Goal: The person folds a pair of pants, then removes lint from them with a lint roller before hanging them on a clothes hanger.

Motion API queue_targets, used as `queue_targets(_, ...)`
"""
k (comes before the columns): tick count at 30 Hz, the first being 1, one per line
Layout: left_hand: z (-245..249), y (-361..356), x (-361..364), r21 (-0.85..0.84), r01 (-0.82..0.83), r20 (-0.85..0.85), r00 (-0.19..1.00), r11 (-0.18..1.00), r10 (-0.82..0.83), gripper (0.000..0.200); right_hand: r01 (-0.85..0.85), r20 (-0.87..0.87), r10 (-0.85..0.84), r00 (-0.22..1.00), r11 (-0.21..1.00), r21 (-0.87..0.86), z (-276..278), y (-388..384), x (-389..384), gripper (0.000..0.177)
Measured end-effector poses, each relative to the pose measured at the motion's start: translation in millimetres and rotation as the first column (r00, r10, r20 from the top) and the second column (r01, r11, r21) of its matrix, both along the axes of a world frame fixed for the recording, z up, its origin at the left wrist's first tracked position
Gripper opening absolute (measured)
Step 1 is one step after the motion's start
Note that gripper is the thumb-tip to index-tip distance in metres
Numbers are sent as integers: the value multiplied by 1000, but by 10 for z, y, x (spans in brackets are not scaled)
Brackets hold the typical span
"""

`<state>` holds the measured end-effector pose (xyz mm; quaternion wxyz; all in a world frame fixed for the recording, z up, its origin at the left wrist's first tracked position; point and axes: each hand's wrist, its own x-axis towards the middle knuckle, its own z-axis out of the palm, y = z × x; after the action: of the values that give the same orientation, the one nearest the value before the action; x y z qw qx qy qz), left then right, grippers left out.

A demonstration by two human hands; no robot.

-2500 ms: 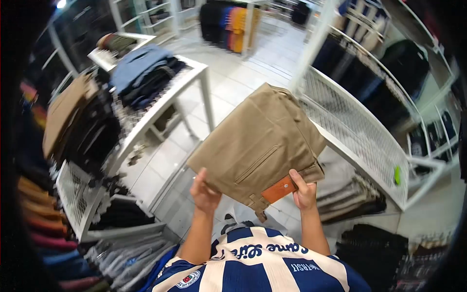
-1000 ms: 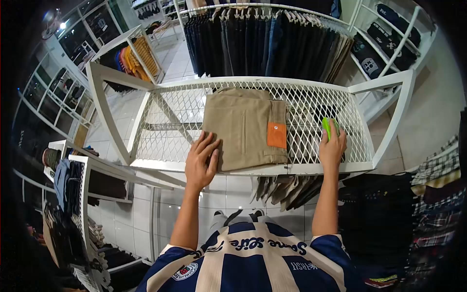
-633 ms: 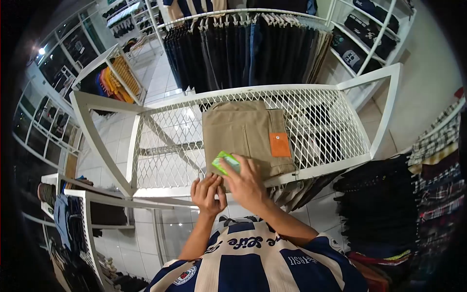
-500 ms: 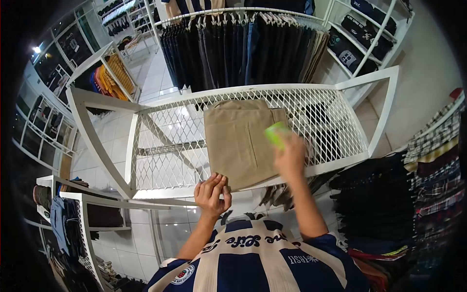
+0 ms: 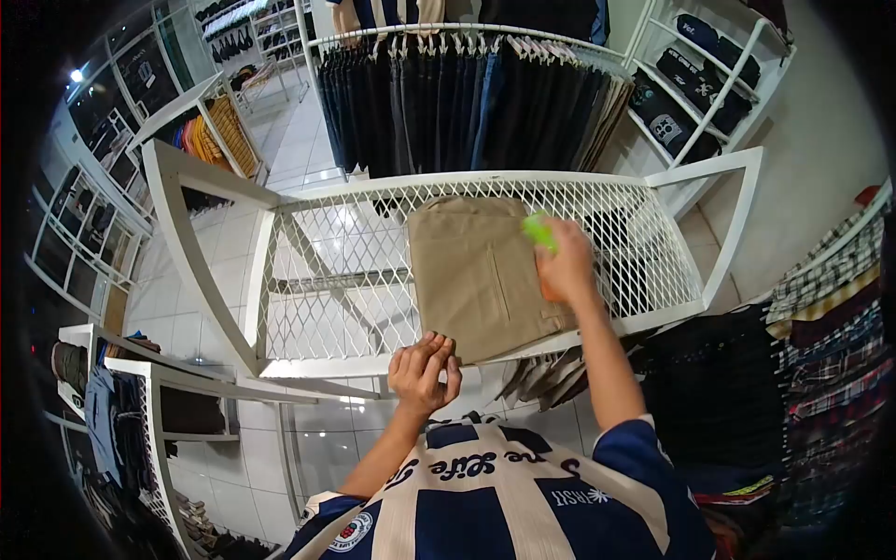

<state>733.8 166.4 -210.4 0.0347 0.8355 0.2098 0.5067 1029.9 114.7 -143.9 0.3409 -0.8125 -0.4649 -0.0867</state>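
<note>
Folded khaki trousers (image 5: 471, 280) lie on the white wire-mesh rack (image 5: 345, 303). At their lower left corner is my left hand (image 5: 425, 373), fingers curled against the cloth and the rack's front edge; whether it pinches the fabric is hidden. My right hand (image 5: 567, 261) is closed around a bright green object (image 5: 539, 231) over the right side of the trousers. The green object is blurred by motion. A small orange patch shows beneath my right palm.
Dark trousers (image 5: 457, 112) hang on a rail behind the rack. Shelves with black printed items (image 5: 691, 79) stand at the back right. Plaid shirts (image 5: 835, 345) hang at the right, and a shelf unit with folded clothes (image 5: 117, 411) stands at the lower left.
My right hand with the green object has moved slightly up and right relative to the trousers. The whole view has shifted a little. My left hand stays at the trousers' lower left corner.
</note>
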Motion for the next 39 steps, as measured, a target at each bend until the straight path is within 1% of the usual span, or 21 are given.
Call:
queue_targets(1, 4, -18, 14, -12, -1, 7, 1000, 1000, 1, 22, 244, 133, -226, 965, 959, -142, -18, 5, 229, 42)
queue_targets(3, 22, -23, 6, 4, -14, 23, 1000, 1000, 14, 22, 268, 206, -242, 948, 957, -109, 4, 46, 243, 48)
queue_targets(5, -15, -11, 39, 6, 11, 57, 998, 1000, -11, 23, 50, -80, -45, 996, 997, 60, 251, 253, -351, 47)
queue_targets(7, -34, -35, 18, -12, 24, 58, 998, 1000, -23, 22, -313, -30, 314, 949, 949, 32, 172, 408, -935, 49)
queue_targets(9, -8, -13, 33, 17, 5, 40, 999, 1000, -6, 22, -561, -57, 576, 816, 811, 163, -89, 592, -1304, 47)
queue_targets(10, -20, -15, 33, -13, 15, 36, 999, 1000, -15, 22, -547, -54, 563, 824, 818, 179, -96, 630, -1201, 47)
queue_targets(12, -2, -6, 45, -4, 25, 32, 999, 1000, -25, 23, -319, 43, 331, 943, 931, -176, -57, 675, -773, 45)
queue_targets(14, 9, -27, 50, -12, 9, 37, 999, 1000, -8, 23, -79, -146, 74, 986, 996, -30, -99, 743, -66, 46)
queue_targets(16, 33, -62, 60, -32, 1, 40, 999, 1000, 0, 23, 293, 275, -256, 927, 951, -101, -128, 760, 369, 46)
queue_targets(17, 52, -47, 59, -31, -4, 42, 999, 1000, 5, 23, 290, 275, -254, 927, 952, -100, -146, 727, 294, 46)
queue_targets(19, -8, -14, 68, 8, -8, 72, 997, 1000, 7, 25, 25, -38, -24, 999, 999, 20, 128, 677, -199, 45)
queue_targets(21, -12, -20, 65, 2, -3, 65, 998, 1000, 3, 25, -324, 42, 321, 946, 942, 83, -6, 564, -821, 44)
queue_targets(24, -44, -3, 62, 22, 5, 46, 999, 1000, -6, 23, -479, -45, 479, 877, 878, -5, -137, 431, -1127, 44)
queue_targets(26, -42, 11, 65, 30, 1, 43, 999, 1000, -3, 22, -299, 99, 305, 947, 952, -68, -273, 493, -400, 39)
queue_targets(27, -44, 2, 67, 36, -15, 51, 999, 999, 13, 20, -144, -143, 131, 981, 986, -80, 248, 362, -255, 37)
queue_targets(29, -46, -40, 39, 29, -10, 41, 999, 1000, 9, 21, 290, 252, -266, 931, 955, -61, -155, 364, 370, 44)
queue_targets(31, -71, -3, 56, 26, -4, 41, 999, 1000, 3, 23, 92, 12, -92, 996, 995, 26, -16, 224, 268, 46)
queue_targets(33, -87, 27, 52, 34, -16, 32, 999, 999, 15, 24, -59, -119, 55, 991, 998, -29, 303, 14, -544, 47)
queue_targets(35, -120, 22, 4, 92, -44, -20, 999, 995, 46, 26, -429, 52, 430, 901, 903, -32, 121, -234, -1148, 48)
queue_targets(38, -146, 28, 25, 68, -33, -18, 999, 997, 34, 26, -304, -3, 304, 953, 951, -53, -94, -440, -1176, 50)
queue_targets(39, -150, 10, 8, 59, -34, -16, 999, 998, 35, 26, -172, -80, 164, 983, 980, -98, -40, -482, -935, 51)
